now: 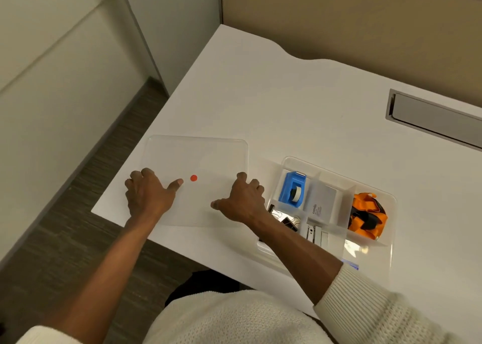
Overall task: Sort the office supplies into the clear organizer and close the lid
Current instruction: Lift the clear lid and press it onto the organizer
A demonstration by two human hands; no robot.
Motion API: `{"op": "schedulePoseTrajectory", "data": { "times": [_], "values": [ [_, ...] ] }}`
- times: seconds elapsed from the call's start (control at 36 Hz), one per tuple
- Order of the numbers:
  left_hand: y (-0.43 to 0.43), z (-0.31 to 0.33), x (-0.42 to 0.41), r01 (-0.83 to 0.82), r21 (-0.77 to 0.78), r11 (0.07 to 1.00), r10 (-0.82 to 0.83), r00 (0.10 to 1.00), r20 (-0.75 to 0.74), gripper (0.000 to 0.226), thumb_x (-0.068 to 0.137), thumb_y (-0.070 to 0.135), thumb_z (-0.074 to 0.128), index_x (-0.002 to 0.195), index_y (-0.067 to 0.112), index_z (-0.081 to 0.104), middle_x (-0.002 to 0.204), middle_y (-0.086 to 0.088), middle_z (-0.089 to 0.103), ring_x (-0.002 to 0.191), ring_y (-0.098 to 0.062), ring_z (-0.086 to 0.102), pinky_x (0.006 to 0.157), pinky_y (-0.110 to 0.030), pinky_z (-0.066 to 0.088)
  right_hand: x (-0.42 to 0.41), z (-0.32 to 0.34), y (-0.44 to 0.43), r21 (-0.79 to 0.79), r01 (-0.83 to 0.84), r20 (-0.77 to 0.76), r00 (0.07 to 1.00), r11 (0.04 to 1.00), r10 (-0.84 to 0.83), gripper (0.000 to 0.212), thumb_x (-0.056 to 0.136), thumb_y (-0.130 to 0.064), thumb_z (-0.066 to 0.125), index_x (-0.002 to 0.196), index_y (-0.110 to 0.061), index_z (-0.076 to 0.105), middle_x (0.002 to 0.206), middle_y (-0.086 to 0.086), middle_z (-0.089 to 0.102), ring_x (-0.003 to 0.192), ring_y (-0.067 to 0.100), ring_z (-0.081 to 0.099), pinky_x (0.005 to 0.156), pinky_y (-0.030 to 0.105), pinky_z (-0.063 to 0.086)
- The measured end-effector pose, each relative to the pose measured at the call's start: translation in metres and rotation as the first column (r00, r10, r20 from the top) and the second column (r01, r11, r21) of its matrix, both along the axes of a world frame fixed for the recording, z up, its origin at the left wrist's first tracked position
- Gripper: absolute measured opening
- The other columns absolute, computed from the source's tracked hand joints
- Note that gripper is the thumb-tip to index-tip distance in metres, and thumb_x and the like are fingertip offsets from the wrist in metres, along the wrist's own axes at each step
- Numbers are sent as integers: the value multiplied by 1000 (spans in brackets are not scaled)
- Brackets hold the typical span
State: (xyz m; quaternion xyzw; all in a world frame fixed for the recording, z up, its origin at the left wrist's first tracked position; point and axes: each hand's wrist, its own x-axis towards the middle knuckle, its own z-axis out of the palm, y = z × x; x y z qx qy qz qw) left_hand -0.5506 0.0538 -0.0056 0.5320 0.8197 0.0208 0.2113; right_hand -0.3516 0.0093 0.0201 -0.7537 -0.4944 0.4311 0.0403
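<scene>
The clear lid (198,156) with a small red dot (193,178) lies flat on the white desk, left of the clear organizer (388,239). My left hand (148,192) grips the lid's left edge, thumb on top. My right hand (242,197) holds its right edge, fingers curled over. The organizer holds a blue tape dispenser (292,190), a grey box (322,203), orange and black items (367,216), black binder clips (288,220) and staple strips (317,234). My right forearm hides part of its near-left side.
The white desk (287,103) ends at a left edge over dark carpet (78,226). A grey recessed cable tray (433,117) sits at the back right. A tan partition (339,17) stands behind the desk.
</scene>
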Motion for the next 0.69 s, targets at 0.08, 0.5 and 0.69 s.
{"op": "schedulePoseTrajectory", "data": {
  "times": [0.08, 0.5, 0.69],
  "values": [
    [2, -3, 1, -52, 21, 998, 52, 998, 22, 97, 80, 63, 77, 144, -1, 40, 151, -26, 39, 137, -44, 42, 106, -58, 46, -1, -8, 0, -9, 9, 26, 1000, 1000, -9, 98, 79, -49, 80, 149, -10, 23, 145, 21, 35, 137, 40, 30, 107, 50, 39],
    [25, -1, -20, -167, 21, 986, 163, 978, 127, 103, 74, 65, 81, 147, 3, 41, 152, -26, 41, 142, -46, 39, 109, -65, 39, -18, -10, 1, 72, 437, -269, 874, 897, -404, 82, 68, -56, 82, 133, -26, 42, 132, 6, 38, 131, 26, 36, 107, 45, 45],
    [34, 7, -26, -204, 100, 974, 188, 971, 150, 103, 69, 62, 86, 143, 2, 47, 148, -25, 43, 140, -44, 38, 105, -60, 46, -9, 10, 0, 68, 462, -355, 839, 884, -411, 84, 66, -59, 83, 134, -29, 45, 126, 1, 32, 123, 26, 52, 96, 37, 51]
  ]
}}
